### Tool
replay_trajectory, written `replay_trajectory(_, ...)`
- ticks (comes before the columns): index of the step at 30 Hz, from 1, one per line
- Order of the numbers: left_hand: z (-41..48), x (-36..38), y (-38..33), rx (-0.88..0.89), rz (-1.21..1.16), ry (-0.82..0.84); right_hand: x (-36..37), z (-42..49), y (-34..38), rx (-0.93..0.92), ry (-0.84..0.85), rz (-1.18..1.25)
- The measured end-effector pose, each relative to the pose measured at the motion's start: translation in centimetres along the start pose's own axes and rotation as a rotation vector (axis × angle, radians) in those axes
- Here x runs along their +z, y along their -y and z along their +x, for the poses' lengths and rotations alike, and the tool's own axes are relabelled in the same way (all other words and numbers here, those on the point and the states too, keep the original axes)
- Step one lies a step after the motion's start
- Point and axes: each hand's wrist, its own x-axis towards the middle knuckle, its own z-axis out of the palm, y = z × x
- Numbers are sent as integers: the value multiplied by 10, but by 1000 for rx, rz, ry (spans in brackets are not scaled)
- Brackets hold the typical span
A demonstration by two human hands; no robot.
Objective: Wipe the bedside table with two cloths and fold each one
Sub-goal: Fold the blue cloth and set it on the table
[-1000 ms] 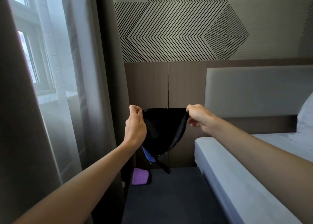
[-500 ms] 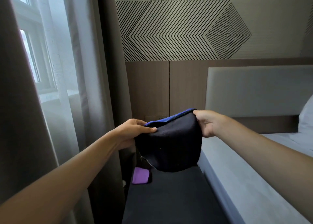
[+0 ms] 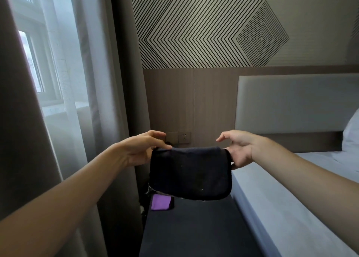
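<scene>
A dark cloth, nearly black, is hanging in the air above the far end of the bedside table, doubled over so that the fold is running along its top edge. It is showing as a wide rectangle with rounded lower corners and a stitched hem along the bottom, and a few pale specks of lint are dotting its face. Its lower edge is hanging just above the dark tabletop; whether it is touching cannot be told.

The left hand is pinching the cloth's upper left corner between thumb and fingers. The right hand is gripping the upper right corner with its thumb and lower fingers, while the index finger is pointing out loose toward the left. The two hands are held apart, the cloth stretched between them.

A purple cloth, folded small with a dark edge along its right side, is lying at the far left corner of the bedside table, partly hidden behind the dark cloth. A bed is standing against the table's right edge, and a curtain is hanging along its left.
</scene>
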Motion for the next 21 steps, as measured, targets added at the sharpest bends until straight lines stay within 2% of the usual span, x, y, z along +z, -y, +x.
replay_trajectory(3,2,-3,2,66,38,-73,-4,-3,-2,-154,51,91)
replay_trajectory(5,3,1,3,114,128,-157,-3,2,-5,-311,4,107)
replay_trajectory(10,3,6,4,325,571,-360,-1,8,-6,-720,-92,-193)
replay_trajectory(13,5,4,3,400,641,-395,-3,10,-3,-888,-162,-179)
replay_trajectory(16,4,5,-3,489,664,-392,-2,10,1,-917,-138,-93)
replay_trajectory(19,4,10,-10,571,621,-381,-1,3,1,-793,64,8)
replay_trajectory(21,4,13,-15,576,538,-364,-1,1,-1,-755,97,-14)
